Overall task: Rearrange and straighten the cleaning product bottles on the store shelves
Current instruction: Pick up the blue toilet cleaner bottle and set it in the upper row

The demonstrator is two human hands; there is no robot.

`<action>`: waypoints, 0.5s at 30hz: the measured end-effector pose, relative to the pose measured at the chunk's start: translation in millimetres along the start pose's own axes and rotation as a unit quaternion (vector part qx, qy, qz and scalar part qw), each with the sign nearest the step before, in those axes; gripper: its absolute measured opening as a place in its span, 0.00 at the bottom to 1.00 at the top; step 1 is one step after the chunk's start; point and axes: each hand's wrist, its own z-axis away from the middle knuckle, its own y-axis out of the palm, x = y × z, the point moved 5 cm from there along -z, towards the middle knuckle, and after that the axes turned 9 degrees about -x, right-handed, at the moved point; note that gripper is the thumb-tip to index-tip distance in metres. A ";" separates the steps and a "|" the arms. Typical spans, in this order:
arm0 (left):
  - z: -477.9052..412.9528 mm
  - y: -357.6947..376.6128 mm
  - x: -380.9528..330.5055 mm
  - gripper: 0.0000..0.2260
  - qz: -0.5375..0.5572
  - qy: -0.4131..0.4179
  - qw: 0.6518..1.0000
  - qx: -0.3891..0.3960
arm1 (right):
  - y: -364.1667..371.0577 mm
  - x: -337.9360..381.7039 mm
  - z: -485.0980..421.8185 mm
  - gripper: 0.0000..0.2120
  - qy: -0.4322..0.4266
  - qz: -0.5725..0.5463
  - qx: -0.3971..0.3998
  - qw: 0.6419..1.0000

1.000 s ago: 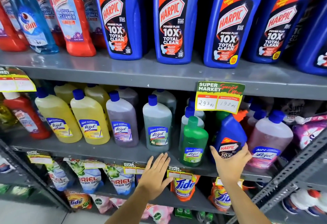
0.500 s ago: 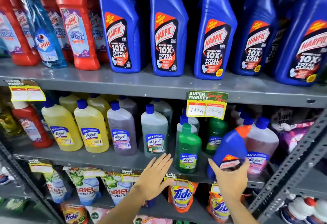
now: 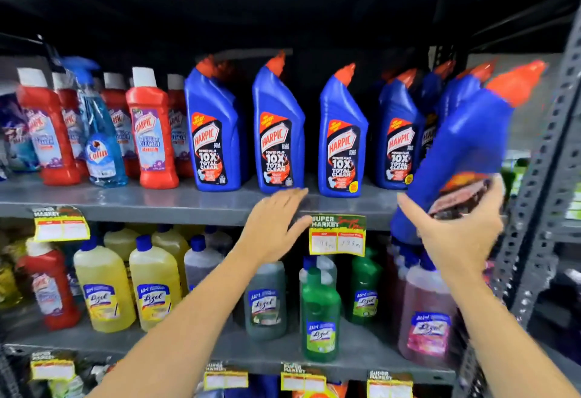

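Note:
My right hand [image 3: 457,234] grips the base of a blue Harpic bottle [image 3: 465,146] with an orange cap, held tilted to the right in front of the upper shelf's right end. A row of upright blue Harpic bottles [image 3: 278,133] stands on the grey upper shelf [image 3: 157,202]. My left hand [image 3: 272,224] is open, fingers spread, at the front edge of that shelf, touching no bottle. On the lower shelf [image 3: 188,350] stand yellow [image 3: 154,284], grey, green [image 3: 320,312] and pink Lizol bottles [image 3: 427,309].
Red Harpic bathroom cleaner bottles [image 3: 154,133] and a blue Colin spray bottle [image 3: 99,133] fill the upper shelf's left part. A price tag [image 3: 338,235] hangs from the shelf edge between my hands. A perforated grey upright [image 3: 540,177] stands at the right.
My right hand has lifted the blue Harpic bottle from the lower shelf up to the upper shelf's level. My left hand rose from the lower shelf edge to the upper one.

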 end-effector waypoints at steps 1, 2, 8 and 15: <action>-1.9 3.7 1.4 0.30 -0.013 -0.004 1.000 0.021 | 9.7 3.0 -10.1 0.56 0.003 0.014 0.006 1.000; -1.8 7.1 2.3 0.30 -0.030 -0.003 0.999 0.031 | 18.6 3.4 -18.0 0.57 0.008 0.031 0.016 0.999; 2.6 16.6 5.5 0.27 -0.052 -0.009 0.998 0.029 | 56.9 -14.5 -35.7 0.58 0.011 0.142 0.088 0.986; 4.9 16.4 2.4 0.28 -0.034 -0.049 0.998 0.027 | 77.0 -20.6 -38.3 0.57 0.009 0.219 0.100 0.970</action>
